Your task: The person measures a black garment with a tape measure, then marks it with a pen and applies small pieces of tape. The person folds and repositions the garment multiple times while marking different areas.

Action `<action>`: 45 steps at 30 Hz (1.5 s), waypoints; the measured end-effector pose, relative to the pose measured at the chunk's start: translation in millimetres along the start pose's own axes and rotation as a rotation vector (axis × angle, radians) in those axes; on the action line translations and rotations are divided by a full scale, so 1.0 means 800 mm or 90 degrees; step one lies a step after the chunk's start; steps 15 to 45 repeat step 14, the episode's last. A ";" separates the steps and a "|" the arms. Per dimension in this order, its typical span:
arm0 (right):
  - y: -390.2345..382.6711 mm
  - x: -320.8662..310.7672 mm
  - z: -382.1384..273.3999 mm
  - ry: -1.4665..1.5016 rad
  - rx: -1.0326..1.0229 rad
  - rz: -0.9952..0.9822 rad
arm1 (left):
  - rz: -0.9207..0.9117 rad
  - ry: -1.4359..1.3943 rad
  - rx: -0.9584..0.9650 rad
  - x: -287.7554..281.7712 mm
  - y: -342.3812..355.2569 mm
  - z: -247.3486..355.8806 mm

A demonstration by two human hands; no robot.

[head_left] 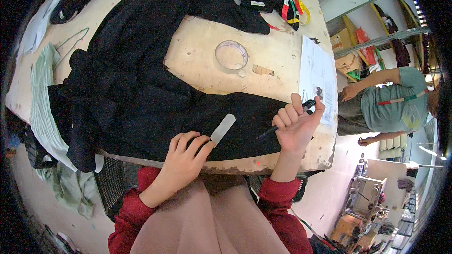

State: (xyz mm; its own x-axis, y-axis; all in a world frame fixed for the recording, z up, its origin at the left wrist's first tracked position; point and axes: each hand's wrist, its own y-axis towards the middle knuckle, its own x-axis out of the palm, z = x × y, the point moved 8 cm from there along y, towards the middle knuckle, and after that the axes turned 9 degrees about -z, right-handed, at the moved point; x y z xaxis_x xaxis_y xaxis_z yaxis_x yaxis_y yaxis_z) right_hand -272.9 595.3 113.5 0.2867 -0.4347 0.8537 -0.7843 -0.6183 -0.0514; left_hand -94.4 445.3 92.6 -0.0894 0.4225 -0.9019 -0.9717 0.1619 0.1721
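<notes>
A large black garment (141, 51) is spread over the table along its near side. My left hand (186, 160) rests palm down on its near edge, fingers spread. By that hand's fingertips is a short whitish strip (223, 129), like tape or paper; whether the fingers pinch its lower end is hard to see. To the right, my right hand (296, 124) is turned palm up, its fingers curled around a black pen (269, 132). The pen slants down left over the fabric, and its thick upper end shows between thumb and index finger.
A tape roll (231, 55) lies on the wooden tabletop (197, 61). A printed sheet (316, 77) is at the right edge, a coiled measuring tape (295, 7) at the far right. Folded pale green cloth (47, 108) hangs on the left. Another person (393, 99) stands beyond the right side.
</notes>
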 end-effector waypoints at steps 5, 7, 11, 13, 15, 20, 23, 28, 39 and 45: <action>0.000 0.000 -0.011 0.086 -0.082 0.008 | 0.024 0.003 0.005 0.001 -0.010 -0.001; -0.001 -0.006 -0.019 0.115 -0.145 0.086 | 0.030 0.010 -0.014 0.001 -0.013 -0.001; 0.010 0.021 -0.018 -0.159 -0.221 0.204 | 0.083 0.001 -0.055 0.007 -0.026 0.006; 0.004 0.001 -0.015 -0.242 -0.136 -0.191 | 0.080 0.056 -0.051 0.015 -0.029 0.007; 0.005 -0.001 -0.008 -0.238 -0.127 -0.189 | 0.081 0.091 -0.032 0.017 -0.031 0.008; 0.005 -0.001 -0.008 -0.238 -0.127 -0.189 | 0.081 0.091 -0.032 0.017 -0.031 0.008; 0.005 -0.001 -0.008 -0.238 -0.127 -0.189 | 0.081 0.091 -0.032 0.017 -0.031 0.008; 0.005 -0.001 -0.008 -0.238 -0.127 -0.189 | 0.081 0.091 -0.032 0.017 -0.031 0.008; 0.005 -0.001 -0.008 -0.238 -0.127 -0.189 | 0.081 0.091 -0.032 0.017 -0.031 0.008; 0.005 -0.001 -0.008 -0.238 -0.127 -0.189 | 0.081 0.091 -0.032 0.017 -0.031 0.008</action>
